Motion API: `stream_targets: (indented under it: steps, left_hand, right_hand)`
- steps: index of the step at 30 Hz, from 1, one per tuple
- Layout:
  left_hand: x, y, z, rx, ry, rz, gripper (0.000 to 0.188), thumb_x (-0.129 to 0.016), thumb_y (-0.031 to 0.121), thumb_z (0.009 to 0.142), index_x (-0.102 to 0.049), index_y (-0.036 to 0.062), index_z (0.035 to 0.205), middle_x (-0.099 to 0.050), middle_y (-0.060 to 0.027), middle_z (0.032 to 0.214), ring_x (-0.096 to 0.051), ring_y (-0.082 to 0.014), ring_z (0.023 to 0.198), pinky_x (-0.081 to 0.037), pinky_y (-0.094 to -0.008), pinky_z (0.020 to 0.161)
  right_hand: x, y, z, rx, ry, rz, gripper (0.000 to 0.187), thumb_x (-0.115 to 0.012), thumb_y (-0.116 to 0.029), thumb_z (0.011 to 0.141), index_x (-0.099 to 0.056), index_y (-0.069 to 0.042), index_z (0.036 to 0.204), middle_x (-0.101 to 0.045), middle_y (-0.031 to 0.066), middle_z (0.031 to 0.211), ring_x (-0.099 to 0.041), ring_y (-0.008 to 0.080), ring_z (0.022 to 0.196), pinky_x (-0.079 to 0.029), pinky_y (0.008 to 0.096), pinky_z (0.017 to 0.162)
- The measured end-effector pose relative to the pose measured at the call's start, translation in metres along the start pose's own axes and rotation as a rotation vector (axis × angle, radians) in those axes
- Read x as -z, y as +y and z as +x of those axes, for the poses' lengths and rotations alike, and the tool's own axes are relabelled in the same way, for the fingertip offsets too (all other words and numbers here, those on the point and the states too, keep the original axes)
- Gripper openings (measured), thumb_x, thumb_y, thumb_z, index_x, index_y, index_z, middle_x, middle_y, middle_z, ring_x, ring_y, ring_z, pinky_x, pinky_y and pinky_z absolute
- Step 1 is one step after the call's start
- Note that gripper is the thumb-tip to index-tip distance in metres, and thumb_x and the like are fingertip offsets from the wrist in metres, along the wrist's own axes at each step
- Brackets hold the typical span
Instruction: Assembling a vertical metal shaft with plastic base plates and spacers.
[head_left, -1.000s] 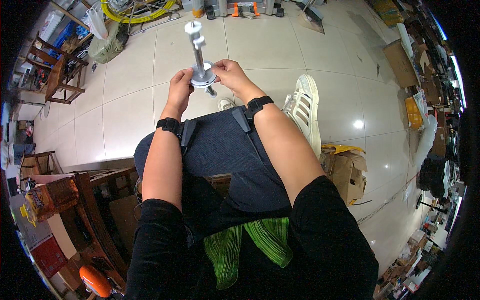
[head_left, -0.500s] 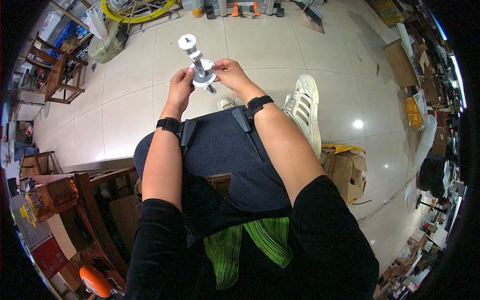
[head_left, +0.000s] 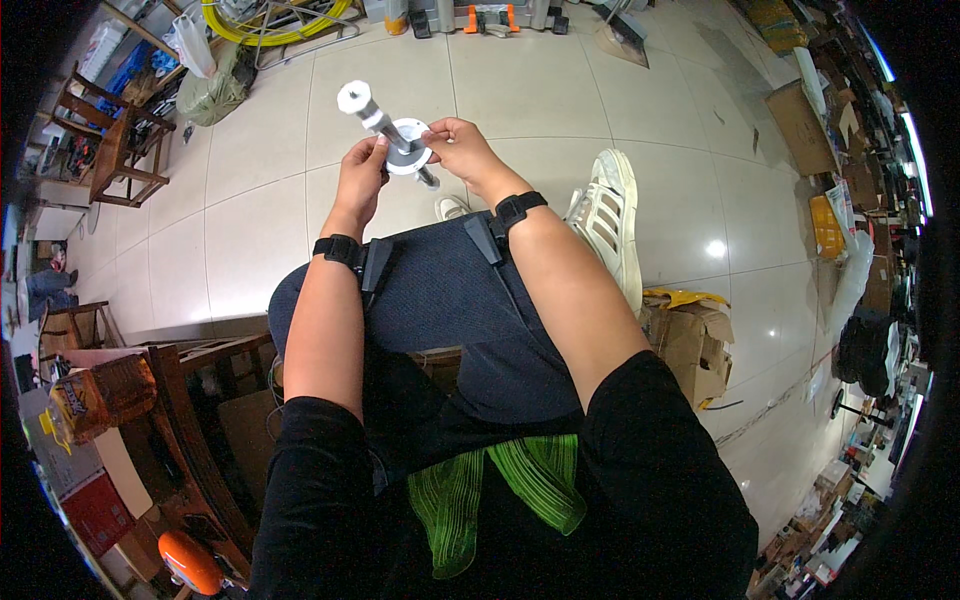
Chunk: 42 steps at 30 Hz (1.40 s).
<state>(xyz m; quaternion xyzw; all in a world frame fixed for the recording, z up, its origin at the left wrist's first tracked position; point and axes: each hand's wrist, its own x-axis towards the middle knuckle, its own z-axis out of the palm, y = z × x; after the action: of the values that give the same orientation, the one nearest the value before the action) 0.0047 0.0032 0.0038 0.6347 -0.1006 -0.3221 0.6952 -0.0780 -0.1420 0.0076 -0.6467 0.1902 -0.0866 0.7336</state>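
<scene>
Above my knees I hold a white mounting bracket (head_left: 408, 158), a round flange with a silver-grey post passing through it. Its long upper end slants up to the left and carries a white knob-like cap; a short stub sticks out below the flange. My left hand (head_left: 361, 178) pinches the flange's left rim between thumb and fingers. On the opposite rim, my right hand (head_left: 462, 150) grips with thumb and fingertips. Some fingertips of both hands are hidden behind the flange. Black straps circle both wrists.
Pale floor tiles (head_left: 520, 100) spread beyond my hands. A torn cardboard box (head_left: 690, 345) sits by my right leg. At left are wooden chairs (head_left: 125, 150) and a jug of amber liquid (head_left: 105, 395). Yellow hose (head_left: 270, 35) lies at the back left. Boxes line the right side.
The bracket has tipped: its capped upper end has swung left and a little nearer, while the lower stub has shifted slightly right. Both hands keep their hold on the flange.
</scene>
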Motion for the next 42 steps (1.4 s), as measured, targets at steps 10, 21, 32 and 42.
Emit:
stream_targets:
  steps: [10, 21, 32, 42]
  left_hand:
    - [-0.0061, 0.0042, -0.0036, -0.006, 0.046, 0.006, 0.018, -0.048, 0.021, 0.087, -0.055, 0.0051, 0.087, -0.047, 0.0039, 0.065, -0.036, -0.0045, 0.054, -0.029, -0.0185, 0.047]
    - [-0.0049, 0.0062, -0.0046, 0.008, 0.019, 0.016, 0.018, -0.049, 0.022, 0.086, -0.055, 0.0044, 0.087, -0.045, 0.004, 0.063, -0.036, -0.0048, 0.054, -0.029, -0.0182, 0.047]
    - [-0.0061, 0.0048, -0.004, -0.022, 0.044, 0.051, 0.016, -0.049, 0.022, 0.087, -0.055, 0.0069, 0.087, -0.044, 0.0051, 0.063, -0.034, -0.0045, 0.051, -0.026, -0.0182, 0.045]
    - [-0.0026, 0.002, -0.0017, -0.016, 0.017, 0.042, 0.017, -0.05, 0.02, 0.086, -0.055, 0.0042, 0.089, -0.048, 0.0025, 0.065, -0.039, -0.0055, 0.055, -0.03, -0.0194, 0.046]
  right_hand:
    - [0.0013, 0.0048, 0.0025, 0.016, -0.006, 0.037, 0.021, -0.056, -0.01, 0.08, -0.051, 0.004, 0.095, -0.055, 0.0082, 0.083, -0.055, 0.013, 0.07, -0.045, 0.0232, 0.061]
    - [0.0008, 0.0018, 0.001, -0.022, 0.018, 0.008, 0.019, -0.054, -0.01, 0.081, -0.051, 0.003, 0.094, -0.054, 0.0076, 0.083, -0.055, 0.0126, 0.07, -0.046, 0.0235, 0.062]
    - [0.0024, 0.0019, 0.0013, 0.012, 0.013, 0.005, 0.017, -0.055, -0.009, 0.08, -0.052, 0.003, 0.093, -0.055, 0.0083, 0.083, -0.055, 0.0124, 0.072, -0.046, 0.0223, 0.061]
    - [0.0031, 0.0035, 0.0027, 0.016, 0.018, -0.013, 0.019, -0.055, -0.009, 0.08, -0.051, 0.004, 0.094, -0.055, 0.0088, 0.084, -0.055, 0.0128, 0.071, -0.046, 0.0232, 0.061]
